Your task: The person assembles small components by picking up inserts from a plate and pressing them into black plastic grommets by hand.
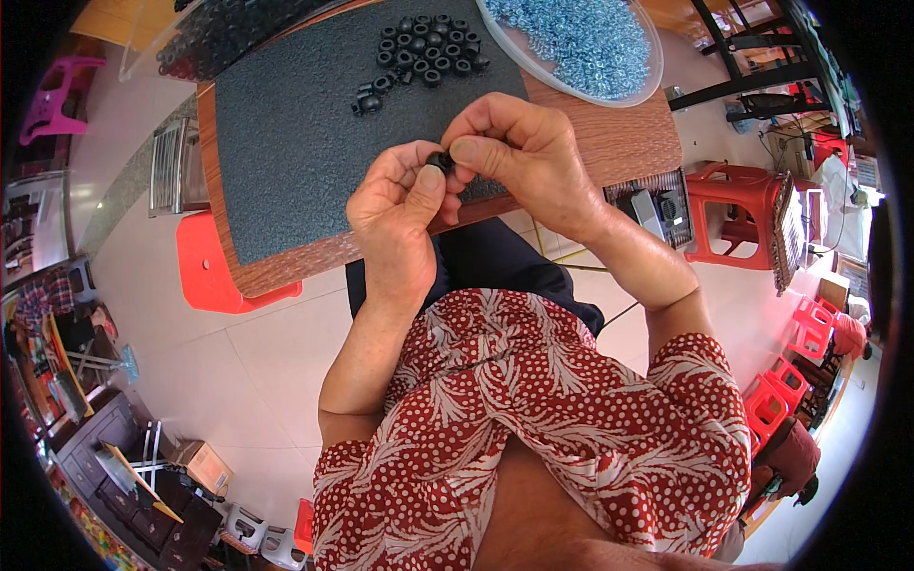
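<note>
Just past the near edge of the table, my two hands meet over a small black round part [439, 160]. The thumb and fingers of my left hand [395, 195] pinch it from the left. My right hand [528, 157] closes its thumb and forefinger at the part's right side; whether a second small piece sits between those fingertips is hidden. Beyond my hands, a cluster of similar small black ring-shaped parts [430, 52] lies on a dark grey textured mat [295, 124]. A few more lie apart from it, toward the near left.
A round tub [535, 72] of small translucent blue pieces stands at the table's far right. At the far left is a clear bin [228, 38] of dark pieces. Red stools [211, 266] flank the wooden table [624, 133]. Other people sit at the far right.
</note>
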The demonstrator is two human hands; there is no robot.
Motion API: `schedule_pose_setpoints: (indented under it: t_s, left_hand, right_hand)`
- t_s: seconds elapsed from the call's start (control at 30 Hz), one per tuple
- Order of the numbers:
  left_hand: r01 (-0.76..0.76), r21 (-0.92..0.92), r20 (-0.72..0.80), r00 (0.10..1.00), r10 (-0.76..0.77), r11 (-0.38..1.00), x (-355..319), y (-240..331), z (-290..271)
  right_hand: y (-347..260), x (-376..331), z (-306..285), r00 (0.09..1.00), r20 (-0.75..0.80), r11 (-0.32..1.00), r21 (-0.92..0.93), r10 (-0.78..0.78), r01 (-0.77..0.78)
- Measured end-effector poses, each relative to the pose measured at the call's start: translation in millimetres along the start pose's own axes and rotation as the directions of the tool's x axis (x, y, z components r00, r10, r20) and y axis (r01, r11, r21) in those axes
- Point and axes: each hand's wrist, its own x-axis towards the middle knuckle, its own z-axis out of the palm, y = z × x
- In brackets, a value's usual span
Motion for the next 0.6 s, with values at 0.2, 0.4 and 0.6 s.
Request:
schedule_pose_setpoints:
  t_s: [0.2, 0.4, 0.6]
  left_hand:
    - [-0.045, 0.017, -0.008, 0.999, 0.045, 0.999, 0.0, -0.4, 1.8]
    - [-0.034, 0.032, -0.015, 0.999, 0.035, 0.999, -0.5, -1.8, 2.7]
    - [-0.116, 0.117, -0.049, 0.991, 0.122, 0.986, -2.5, -5.0, 7.0]
  right_hand:
    - [0.6, 2.2, -0.6, 0.999, 0.004, 0.997, 0.062, 0.04, -0.04]
    - [4.8, -0.1, 2.2, 0.999, -0.037, 0.999, 0.041, 0.021, -0.019]
    - [0.4, 0.5, 4.1, 0.999, -0.05, 0.998, -0.061, 0.012, -0.015]
